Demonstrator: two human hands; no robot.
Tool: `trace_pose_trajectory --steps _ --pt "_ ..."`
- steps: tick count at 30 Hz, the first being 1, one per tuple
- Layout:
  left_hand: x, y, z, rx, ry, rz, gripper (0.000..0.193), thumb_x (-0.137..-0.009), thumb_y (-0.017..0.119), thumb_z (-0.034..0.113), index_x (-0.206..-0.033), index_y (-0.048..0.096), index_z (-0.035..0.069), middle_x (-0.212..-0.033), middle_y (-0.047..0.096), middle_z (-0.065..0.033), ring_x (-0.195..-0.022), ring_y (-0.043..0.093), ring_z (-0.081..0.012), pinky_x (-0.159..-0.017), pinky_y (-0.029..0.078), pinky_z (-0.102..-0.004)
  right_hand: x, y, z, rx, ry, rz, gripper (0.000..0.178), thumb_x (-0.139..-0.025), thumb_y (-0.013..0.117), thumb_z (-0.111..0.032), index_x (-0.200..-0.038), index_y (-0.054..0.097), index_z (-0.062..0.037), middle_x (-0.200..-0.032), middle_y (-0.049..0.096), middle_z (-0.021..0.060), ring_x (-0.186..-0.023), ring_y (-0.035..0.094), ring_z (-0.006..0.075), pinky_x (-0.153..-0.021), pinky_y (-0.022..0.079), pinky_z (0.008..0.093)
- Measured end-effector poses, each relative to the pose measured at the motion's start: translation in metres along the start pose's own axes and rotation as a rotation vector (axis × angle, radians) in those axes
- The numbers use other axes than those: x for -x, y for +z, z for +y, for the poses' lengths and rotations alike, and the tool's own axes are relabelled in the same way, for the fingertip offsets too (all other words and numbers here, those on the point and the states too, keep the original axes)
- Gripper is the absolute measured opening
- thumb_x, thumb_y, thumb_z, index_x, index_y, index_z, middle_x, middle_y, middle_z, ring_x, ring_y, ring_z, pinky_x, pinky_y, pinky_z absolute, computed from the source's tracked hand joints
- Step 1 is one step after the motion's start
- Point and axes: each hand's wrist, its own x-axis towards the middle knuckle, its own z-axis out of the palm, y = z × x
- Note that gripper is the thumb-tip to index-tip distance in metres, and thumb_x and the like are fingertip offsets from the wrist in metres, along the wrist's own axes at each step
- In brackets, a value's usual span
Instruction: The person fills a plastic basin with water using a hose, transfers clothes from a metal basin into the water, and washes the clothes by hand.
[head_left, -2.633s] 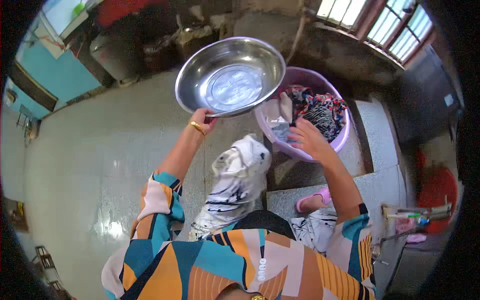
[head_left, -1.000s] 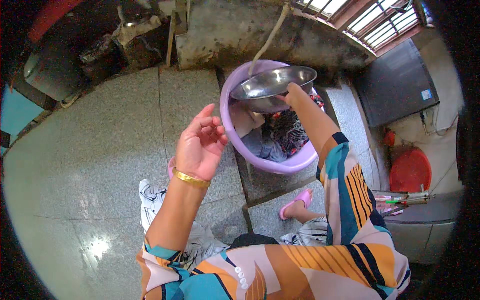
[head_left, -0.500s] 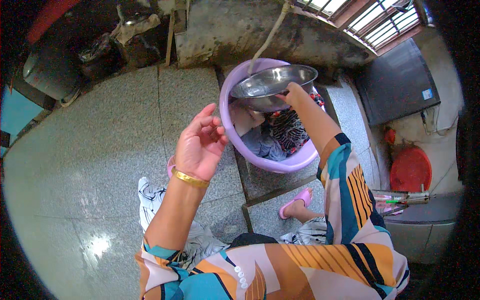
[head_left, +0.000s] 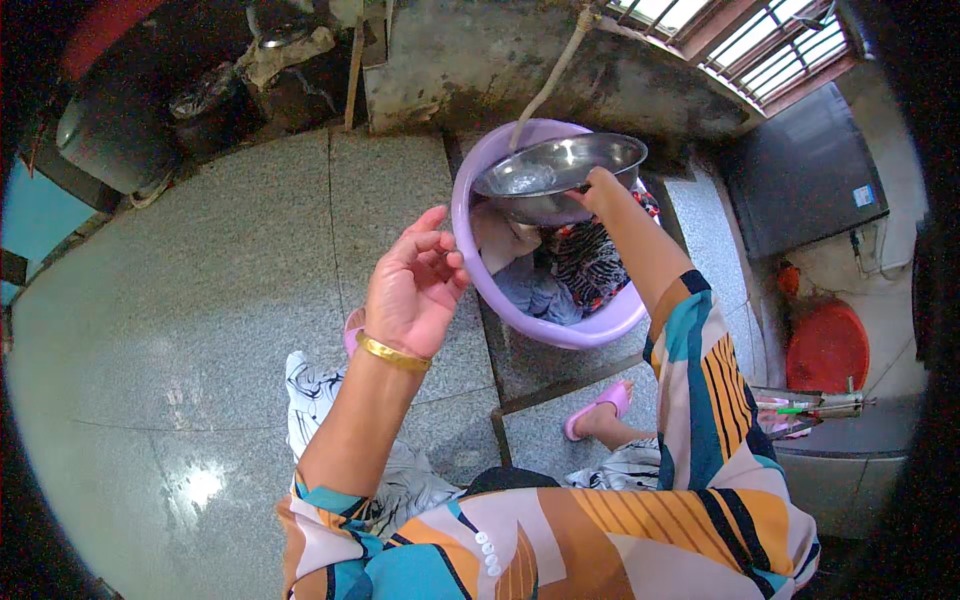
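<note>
Steel basin (head_left: 560, 175), wide and shallow, lies tilted within the far part of the round purple tub (head_left: 578, 335), its near side raised over the clothes there. The right hand (head_left: 597, 190) grips the basin's near rim, closed on it with the thumb and fingers partly hidden; its forearm crosses above the tub's right side. The left hand (head_left: 415, 285) is empty, palm turned up and fingers loosely half curled, just left of the tub; whether a fingertip brushes the tub's rim I cannot tell. A gold bracelet (head_left: 393, 351) circles the left wrist.

Inside the tub's near half lie a bluish-grey cloth (head_left: 535, 290) and, to the right of it, a black-and-white patterned cloth (head_left: 590, 265); a pale cloth (head_left: 502, 240) sits by the tub's left wall. Behind the tub, a pale hose (head_left: 560, 80) comes down to its far-left rim. One pink slipper (head_left: 592, 412) is on a foot nearer the person than the tub. Well right of the tub are a dark boxy appliance (head_left: 805, 170) and a round red object (head_left: 828, 345). Grey speckled floor (head_left: 220, 300) spreads to the tub's left.
</note>
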Motion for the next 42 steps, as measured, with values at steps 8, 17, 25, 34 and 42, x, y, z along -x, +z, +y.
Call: trace_pose_trajectory --steps 8,17,25,34,42 --pt "0.0 0.0 0.002 0.01 0.008 0.006 0.032 -0.078 0.049 0.01 -0.11 0.045 0.007 -0.073 0.054 -0.0027 -0.061 0.051 -0.0139 -0.057 0.043 -0.0283 0.007 0.007 -0.003 -0.001 0.035 0.115 0.04 -0.08 0.036 -0.004 -0.119 0.034 -0.0095 -0.121 0.036 0.0117 -0.105 0.044 0.0313 -0.072 0.048 0.0522" --pt "-0.003 -0.002 0.002 0.011 0.006 -0.012 0.03 -0.079 0.049 0.01 -0.109 0.046 0.007 -0.073 0.055 -0.0029 -0.062 0.051 -0.0145 -0.058 0.044 -0.0279 0.024 0.007 -0.01 -0.01 0.051 0.136 0.04 -0.079 0.035 -0.003 -0.119 0.033 -0.0081 -0.122 0.034 0.0135 -0.103 0.044 0.0317 -0.068 0.051 0.049" --pt "-0.017 -0.016 0.005 0.037 -0.028 -0.026 0.028 -0.079 0.048 0.01 -0.107 0.048 0.008 -0.072 0.053 -0.0028 -0.062 0.049 -0.0148 -0.059 0.044 -0.0273 0.025 -0.083 0.034 -0.159 0.069 0.25 0.037 -0.071 0.062 -0.021 -0.103 0.051 -0.006 -0.102 0.054 0.0111 -0.091 0.052 0.0294 -0.076 0.045 0.0439" --pt "-0.019 -0.018 0.016 -0.037 0.019 -0.079 0.03 -0.077 0.048 0.007 -0.107 0.047 0.008 -0.07 0.053 -0.0018 -0.062 0.049 -0.0133 -0.058 0.043 -0.0267 0.199 -0.189 0.075 -0.352 0.282 0.09 0.031 -0.065 0.049 0.003 -0.096 0.045 0.006 -0.096 0.05 0.0158 -0.088 0.054 0.0249 -0.082 0.048 0.0356" --pt "-0.03 -0.022 0.01 -0.05 -0.018 -0.062 0.027 -0.078 0.047 0.007 -0.104 0.05 0.008 -0.071 0.053 -0.0018 -0.063 0.049 -0.0137 -0.059 0.044 -0.0276 0.215 -0.153 0.114 -0.561 0.186 -0.146 0.033 -0.069 0.049 -0.001 -0.1 0.04 0.0057 -0.096 0.049 0.0147 -0.09 0.051 0.027 -0.082 0.046 0.0393"
